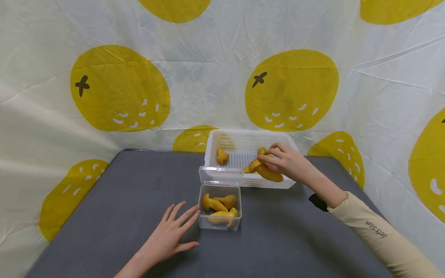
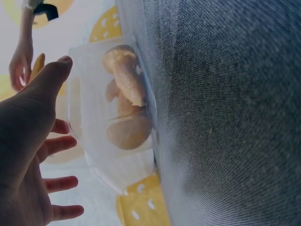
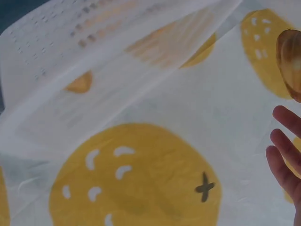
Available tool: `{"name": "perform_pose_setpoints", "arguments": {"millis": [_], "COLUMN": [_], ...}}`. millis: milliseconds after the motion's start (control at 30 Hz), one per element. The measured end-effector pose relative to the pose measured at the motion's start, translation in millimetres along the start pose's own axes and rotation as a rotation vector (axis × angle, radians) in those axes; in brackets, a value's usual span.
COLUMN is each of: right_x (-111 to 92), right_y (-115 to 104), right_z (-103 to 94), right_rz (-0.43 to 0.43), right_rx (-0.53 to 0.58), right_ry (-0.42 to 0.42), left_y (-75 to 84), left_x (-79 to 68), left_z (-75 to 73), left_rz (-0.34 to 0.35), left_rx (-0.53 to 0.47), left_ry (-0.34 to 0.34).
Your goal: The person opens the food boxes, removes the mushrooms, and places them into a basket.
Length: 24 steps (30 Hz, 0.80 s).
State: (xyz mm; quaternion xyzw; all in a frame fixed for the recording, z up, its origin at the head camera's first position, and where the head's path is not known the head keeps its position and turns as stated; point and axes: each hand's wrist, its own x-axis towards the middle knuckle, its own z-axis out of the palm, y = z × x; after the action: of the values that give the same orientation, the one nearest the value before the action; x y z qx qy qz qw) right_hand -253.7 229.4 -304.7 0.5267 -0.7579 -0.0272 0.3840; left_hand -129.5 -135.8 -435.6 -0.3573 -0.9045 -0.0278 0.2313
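Note:
My right hand holds a yellow mushroom over the front right part of a white basket. In the right wrist view part of that mushroom shows at the right edge, above the fingertips. With fingers spread and straight, my left hand is at the left side of a clear plastic box, fingertips right by its wall. Inside this box lie several yellow mushrooms; the left wrist view shows mushrooms through the clear wall. The box's lid stands raised at the back.
The white perforated basket stands behind the box on the grey tabletop. Another mushroom lies in its left part, with more mushrooms partly hidden near my right hand. A white cloth printed with yellow fruit hangs behind the table.

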Motion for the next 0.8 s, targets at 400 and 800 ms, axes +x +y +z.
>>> {"name": "perform_pose_setpoints", "arguments": {"millis": [400,800], "right_x": [-3.9,21.9], "right_y": [55.6,78.8], "right_z": [29.7,65.2], "right_rz": [0.159,0.288], "right_rx": [-0.097,-0.122], "right_ry": [-0.210,-0.293], "left_y": [2.9,3.8], "left_x": [-0.1,-0.6], "left_z": [-1.4,-1.1], "left_rz": [-0.001,-0.012], "left_rx": [0.005,0.006], "left_ry": [0.003,-0.013]}}
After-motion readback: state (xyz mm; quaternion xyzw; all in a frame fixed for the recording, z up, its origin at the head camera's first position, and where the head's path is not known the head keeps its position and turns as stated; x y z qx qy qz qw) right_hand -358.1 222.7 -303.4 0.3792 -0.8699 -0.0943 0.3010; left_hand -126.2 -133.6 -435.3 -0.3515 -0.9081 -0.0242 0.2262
